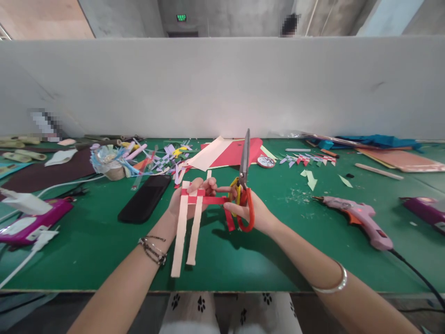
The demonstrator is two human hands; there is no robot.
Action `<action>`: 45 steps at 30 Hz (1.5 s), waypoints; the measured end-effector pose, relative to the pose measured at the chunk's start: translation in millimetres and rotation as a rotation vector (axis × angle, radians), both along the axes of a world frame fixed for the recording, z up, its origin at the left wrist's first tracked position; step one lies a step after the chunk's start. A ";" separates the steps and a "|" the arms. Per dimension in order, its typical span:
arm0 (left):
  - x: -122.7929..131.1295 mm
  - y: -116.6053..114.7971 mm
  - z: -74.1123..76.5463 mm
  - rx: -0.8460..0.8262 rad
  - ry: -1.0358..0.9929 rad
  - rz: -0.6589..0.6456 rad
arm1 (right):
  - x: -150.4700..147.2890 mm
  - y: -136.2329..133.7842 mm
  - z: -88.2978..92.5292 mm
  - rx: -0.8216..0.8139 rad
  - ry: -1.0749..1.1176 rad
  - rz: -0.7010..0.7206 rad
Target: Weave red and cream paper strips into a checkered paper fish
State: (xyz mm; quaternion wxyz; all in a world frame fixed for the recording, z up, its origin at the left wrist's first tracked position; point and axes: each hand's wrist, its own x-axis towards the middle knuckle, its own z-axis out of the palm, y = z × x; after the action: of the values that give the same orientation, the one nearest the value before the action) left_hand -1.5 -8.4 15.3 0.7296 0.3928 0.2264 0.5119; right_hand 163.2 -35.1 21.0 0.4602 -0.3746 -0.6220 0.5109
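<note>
My left hand (187, 204) is closed on a woven piece of paper strips (190, 218): two long pale pink strips hang down, crossed by red strips near the top. My right hand (255, 214) grips orange-handled scissors (244, 185), blades shut and pointing up. Its fingertips also pinch the right end of a red strip (217, 200), whose tail hangs below the hand. Both hands are held just above the green table (264, 260).
A black phone (145, 198) lies left of my hands. A pink glue gun (358, 219) with a cord lies to the right, another purple one (426, 211) at the far right. Red and cream paper sheets (225, 152), scraps and a tape roll lie behind. A white divider wall stands at the back.
</note>
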 end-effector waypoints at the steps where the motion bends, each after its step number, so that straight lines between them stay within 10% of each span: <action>1: 0.7 0.0 -0.2 -0.006 -0.011 -0.003 | 0.3 0.1 0.7 -0.001 -0.027 -0.008; 14: 6.9 3.8 8.6 -0.139 0.063 0.158 | 5.6 9.1 -0.6 -0.024 0.039 -0.270; 23: 5.4 11.1 -4.2 0.117 0.524 0.237 | 9.3 12.6 1.1 0.119 -0.050 -0.333; 27: 10.1 9.9 -6.4 0.244 0.727 0.424 | 7.0 9.1 -1.0 0.154 -0.105 -0.284; 45: 23.8 8.2 -11.3 0.255 0.770 0.369 | 2.4 0.2 -2.1 0.090 -0.041 0.101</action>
State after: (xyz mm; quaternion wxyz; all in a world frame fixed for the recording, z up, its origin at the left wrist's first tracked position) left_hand 22.3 -0.3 4.0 0.4341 0.5949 0.4830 0.4737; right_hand 165.6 -34.9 18.9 0.4374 -0.3318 -0.6717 0.4973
